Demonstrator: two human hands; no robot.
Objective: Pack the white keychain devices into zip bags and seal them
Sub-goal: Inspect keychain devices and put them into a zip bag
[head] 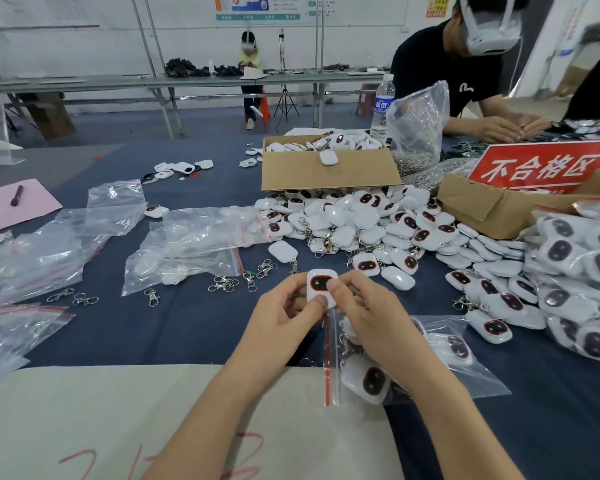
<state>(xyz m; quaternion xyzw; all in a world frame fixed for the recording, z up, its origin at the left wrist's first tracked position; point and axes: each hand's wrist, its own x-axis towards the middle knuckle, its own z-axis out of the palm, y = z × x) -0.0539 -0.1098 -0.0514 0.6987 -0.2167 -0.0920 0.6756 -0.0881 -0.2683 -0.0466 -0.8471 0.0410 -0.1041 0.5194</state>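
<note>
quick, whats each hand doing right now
Left hand: pinching the white keychain device with the dark red-ringed face.
Right hand: pinching the same device from its other side.

One white keychain device (321,285), dark red-rimmed face up, pinched between left hand (284,306) and right hand (364,317) at the red-striped mouth of a clear zip bag (471,372) holding several more; loose pile (361,223) beyond.

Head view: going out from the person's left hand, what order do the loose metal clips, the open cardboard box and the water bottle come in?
1. Loose metal clips, just left of the left hand.
2. Open cardboard box, ahead at mid-table.
3. Water bottle, behind the box's right corner.
</note>
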